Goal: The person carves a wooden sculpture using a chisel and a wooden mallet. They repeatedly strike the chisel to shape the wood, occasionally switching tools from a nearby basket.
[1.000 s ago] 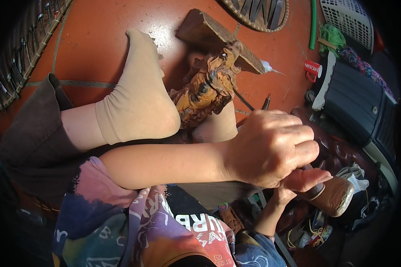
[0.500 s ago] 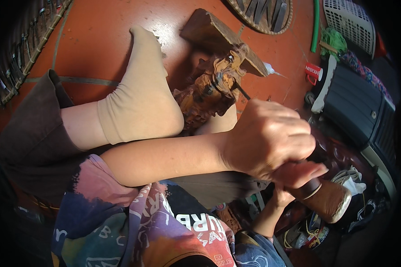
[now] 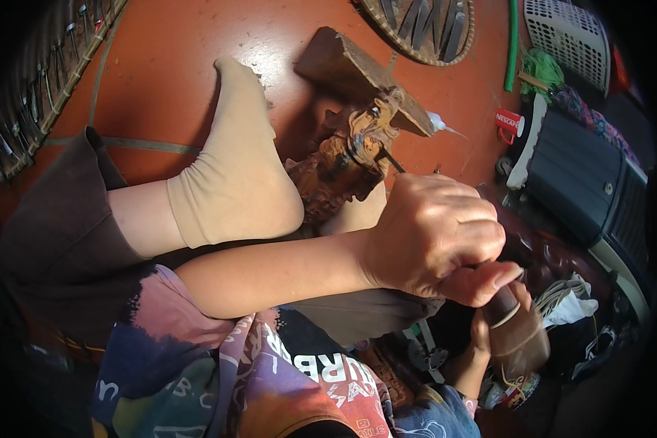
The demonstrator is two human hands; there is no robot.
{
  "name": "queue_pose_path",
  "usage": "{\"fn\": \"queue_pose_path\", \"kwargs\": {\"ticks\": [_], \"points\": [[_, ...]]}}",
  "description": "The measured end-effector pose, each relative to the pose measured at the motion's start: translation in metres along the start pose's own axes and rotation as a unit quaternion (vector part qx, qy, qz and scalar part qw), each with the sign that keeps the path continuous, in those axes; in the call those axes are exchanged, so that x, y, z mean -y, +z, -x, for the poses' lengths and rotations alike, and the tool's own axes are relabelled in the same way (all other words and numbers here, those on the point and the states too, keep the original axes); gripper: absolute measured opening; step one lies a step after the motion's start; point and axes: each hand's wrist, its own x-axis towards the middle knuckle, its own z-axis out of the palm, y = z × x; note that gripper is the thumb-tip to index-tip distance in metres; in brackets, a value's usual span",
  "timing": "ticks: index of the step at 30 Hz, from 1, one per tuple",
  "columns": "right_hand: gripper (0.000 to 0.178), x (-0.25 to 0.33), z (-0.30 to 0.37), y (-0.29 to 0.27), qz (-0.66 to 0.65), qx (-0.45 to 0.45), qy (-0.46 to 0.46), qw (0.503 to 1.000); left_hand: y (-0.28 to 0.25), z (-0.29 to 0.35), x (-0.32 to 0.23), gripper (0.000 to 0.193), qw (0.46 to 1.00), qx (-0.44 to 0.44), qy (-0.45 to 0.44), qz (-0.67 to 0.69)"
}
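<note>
My left hand (image 3: 438, 237) is closed round a chisel, its thin dark shaft (image 3: 394, 162) reaching to a carved brown wooden figure (image 3: 343, 157). Below my thumb, the dark handle end (image 3: 501, 308) with a pale ring sticks out. My right hand (image 3: 478, 347), low on the right and partly hidden, grips a brown wooden mallet (image 3: 520, 347) blurred by motion, close to that handle end. The figure leans on a wooden block (image 3: 358, 73), between my feet in beige socks (image 3: 244, 168).
Many carving tools (image 3: 33, 95) lie on a woven tray at far left. A round basket (image 3: 420, 29) holds flat dark blades. A white-tipped bottle (image 3: 439, 123), a red mug (image 3: 509, 125), a dark case (image 3: 577, 171) and a white perforated crate (image 3: 566, 40) stand to the right.
The mallet and my right hand have shifted, with more right-hand fingers now showing beside the chisel's end. My left hand stays on the chisel. The whole view has shifted slightly.
</note>
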Motion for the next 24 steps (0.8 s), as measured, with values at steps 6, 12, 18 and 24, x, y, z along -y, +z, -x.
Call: {"fn": "queue_pose_path", "kwargs": {"ticks": [6, 12, 18, 24], "points": [[0.024, 0.003, -0.012, -0.006, -0.019, -0.022, -0.069, 0.997, -0.003, -0.005, -0.006, 0.042, 1.000, 0.019, -0.006, 0.010], [0.033, 0.004, -0.008, 0.010, -0.194, -0.053, -0.040, 0.979, -0.001, -0.002, -0.002, 0.032, 0.997, 0.082, -0.005, 0.010], [0.037, 0.011, 0.022, 0.033, -0.456, -0.005, 0.169, 0.874, 0.017, 0.021, -0.060, 0.057, 0.969, 0.208, -0.094, 0.088], [0.037, 0.000, 0.039, 0.076, -0.716, 0.186, 0.307, 0.598, -0.015, -0.016, -0.062, 0.056, 0.885, 0.147, -0.338, 0.285]]}}
